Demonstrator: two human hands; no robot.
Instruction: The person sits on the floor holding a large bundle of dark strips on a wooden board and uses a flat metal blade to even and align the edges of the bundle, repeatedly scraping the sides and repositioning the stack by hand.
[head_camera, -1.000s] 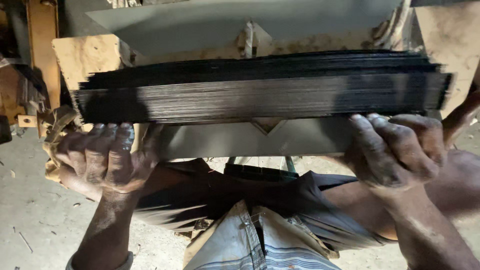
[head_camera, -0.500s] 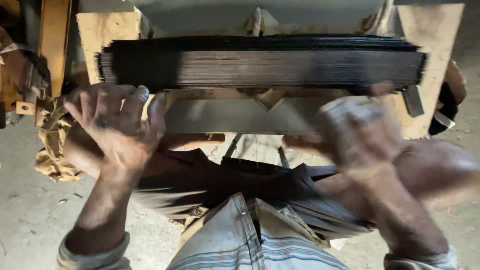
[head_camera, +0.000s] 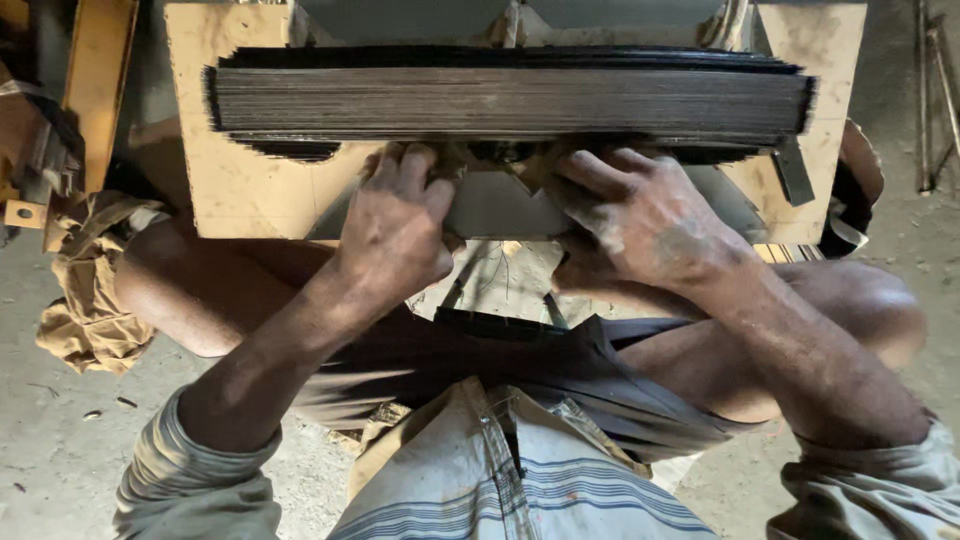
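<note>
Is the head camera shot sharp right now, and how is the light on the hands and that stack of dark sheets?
Head view: sharp, no motion blur; left hand and right hand evenly lit; stack of dark sheets shows crisp edge lines, deep shadow beneath it; no glare; slight wide-angle stretch at the corners.

Two hands show: one left hand (head_camera: 398, 232) at about seven o'clock of the frame's centre and one right hand (head_camera: 640, 222) at about four o'clock. One thick stack of thin dark sheets (head_camera: 510, 100) runs across at twelve o'clock; the sheets are far too many and too fine to count singly. One pale wooden board (head_camera: 235, 195) lies beneath the stack. One grey metal plate (head_camera: 500, 208) sits between the hands. One crumpled tan cloth (head_camera: 90, 300) lies at nine o'clock. Two striped sleeves appear, one at seven o'clock (head_camera: 185, 480) and one at five o'clock (head_camera: 880, 490).
</note>
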